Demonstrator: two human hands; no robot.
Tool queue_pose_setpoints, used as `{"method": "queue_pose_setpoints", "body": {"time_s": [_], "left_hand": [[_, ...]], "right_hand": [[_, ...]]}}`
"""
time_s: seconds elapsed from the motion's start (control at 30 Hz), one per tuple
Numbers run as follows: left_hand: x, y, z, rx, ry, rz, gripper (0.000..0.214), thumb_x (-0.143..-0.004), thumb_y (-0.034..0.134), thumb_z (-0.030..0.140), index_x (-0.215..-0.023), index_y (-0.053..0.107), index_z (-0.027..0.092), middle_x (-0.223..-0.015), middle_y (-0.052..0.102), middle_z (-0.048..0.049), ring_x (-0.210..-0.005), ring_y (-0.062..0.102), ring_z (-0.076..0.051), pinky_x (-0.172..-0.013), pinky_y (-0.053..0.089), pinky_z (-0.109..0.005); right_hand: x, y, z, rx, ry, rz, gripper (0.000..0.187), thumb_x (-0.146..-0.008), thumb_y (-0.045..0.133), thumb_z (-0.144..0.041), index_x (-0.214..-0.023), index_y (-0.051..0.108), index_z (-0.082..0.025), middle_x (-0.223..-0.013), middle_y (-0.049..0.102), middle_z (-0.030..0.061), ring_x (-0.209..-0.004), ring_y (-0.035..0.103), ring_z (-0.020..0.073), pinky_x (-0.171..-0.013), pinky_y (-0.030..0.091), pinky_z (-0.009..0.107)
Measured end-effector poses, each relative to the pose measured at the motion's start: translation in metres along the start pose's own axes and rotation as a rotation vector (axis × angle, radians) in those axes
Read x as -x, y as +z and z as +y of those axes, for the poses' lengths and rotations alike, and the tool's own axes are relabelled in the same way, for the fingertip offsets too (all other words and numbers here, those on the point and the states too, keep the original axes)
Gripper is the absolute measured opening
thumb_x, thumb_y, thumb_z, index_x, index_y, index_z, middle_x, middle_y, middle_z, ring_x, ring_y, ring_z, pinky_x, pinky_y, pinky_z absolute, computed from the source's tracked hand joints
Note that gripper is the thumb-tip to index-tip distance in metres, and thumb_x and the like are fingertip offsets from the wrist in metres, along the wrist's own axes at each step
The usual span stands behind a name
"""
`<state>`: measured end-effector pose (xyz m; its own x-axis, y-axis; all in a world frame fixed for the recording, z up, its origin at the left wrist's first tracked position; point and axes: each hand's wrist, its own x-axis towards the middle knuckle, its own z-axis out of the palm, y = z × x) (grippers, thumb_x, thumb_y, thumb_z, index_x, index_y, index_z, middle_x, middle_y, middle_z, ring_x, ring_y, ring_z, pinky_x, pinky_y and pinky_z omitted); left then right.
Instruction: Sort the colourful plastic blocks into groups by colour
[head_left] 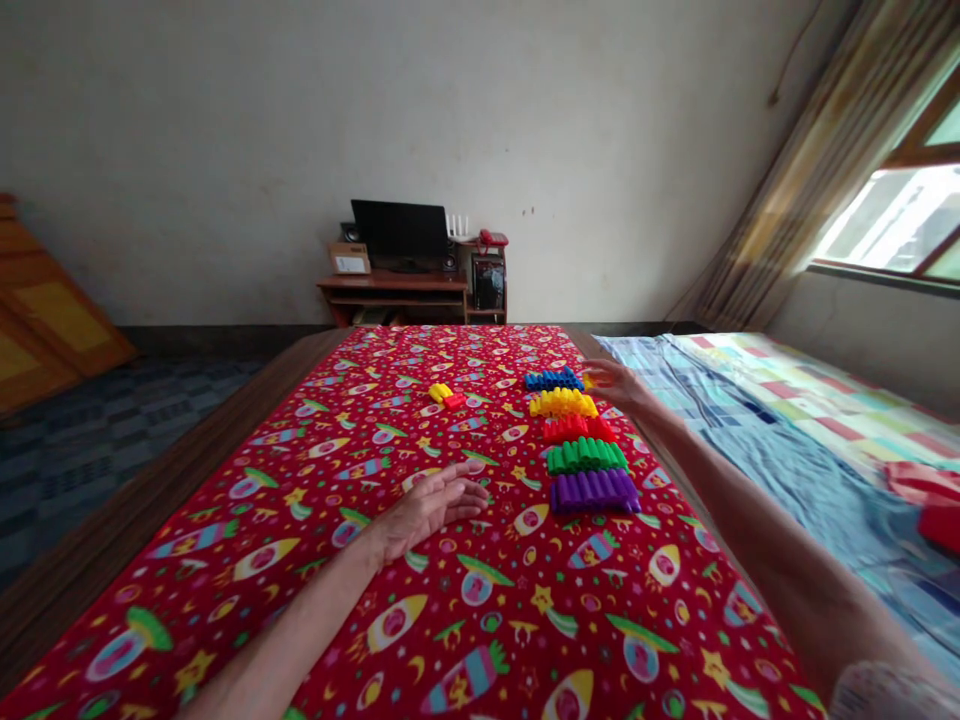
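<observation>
My left hand rests palm sideways on the red patterned cloth, fingers stretched out and holding nothing. At the right end of a row of blue tube-shaped plastic pieces, my right hand has its fingers closed around a small yellow plastic piece, mostly hidden by the fingers. Nearer to me lie a yellow row, a red row, a green row and a purple row. Loose yellow pieces and a red piece lie left of the rows.
A bed with a blue sheet adjoins the table on the right. Beyond the far edge stands a desk with a black monitor, a cardboard box and a red telephone. A wooden cabinet stands at left.
</observation>
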<state>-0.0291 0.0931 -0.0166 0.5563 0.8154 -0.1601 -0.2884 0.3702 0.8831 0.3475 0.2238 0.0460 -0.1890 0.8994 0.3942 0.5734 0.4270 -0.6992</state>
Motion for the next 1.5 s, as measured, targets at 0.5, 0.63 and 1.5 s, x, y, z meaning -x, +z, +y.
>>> {"method": "queue_pose_setpoints", "body": {"time_s": [0.5,0.63,1.5], "left_hand": [[0.002,0.001,0.002,0.005,-0.004,0.0,0.042,-0.082,0.073,0.027,-0.12,0.061,0.016,-0.099,0.072,-0.0093,-0.092,0.069,-0.019,-0.089,0.05,-0.032],[0.002,0.001,0.001,0.007,-0.001,0.006,0.04,-0.083,0.072,0.026,-0.12,0.061,0.014,-0.099,0.072,-0.0106,-0.092,0.069,-0.019,-0.09,0.049,-0.033],[0.001,-0.002,-0.01,0.041,0.046,-0.04,0.039,-0.082,0.073,0.03,-0.118,0.064,0.016,-0.095,0.072,-0.0098,-0.088,0.068,-0.019,-0.086,0.046,-0.035]], "right_hand": [[0.0,0.007,0.04,0.099,0.023,-0.119,0.059,-0.072,0.069,-0.019,-0.13,0.06,-0.018,-0.113,0.072,0.0112,-0.105,0.068,0.0298,-0.086,0.057,0.043],[0.0,0.004,0.03,0.101,0.024,-0.114,0.06,-0.073,0.07,-0.022,-0.131,0.059,-0.015,-0.116,0.07,0.0145,-0.11,0.065,0.0314,-0.089,0.056,0.044],[-0.084,0.236,-0.151,0.782,-0.345,-0.555,0.028,-0.091,0.054,-0.02,-0.116,0.062,-0.011,-0.115,0.066,0.0199,-0.104,0.064,0.0289,-0.082,0.053,0.042]]}}
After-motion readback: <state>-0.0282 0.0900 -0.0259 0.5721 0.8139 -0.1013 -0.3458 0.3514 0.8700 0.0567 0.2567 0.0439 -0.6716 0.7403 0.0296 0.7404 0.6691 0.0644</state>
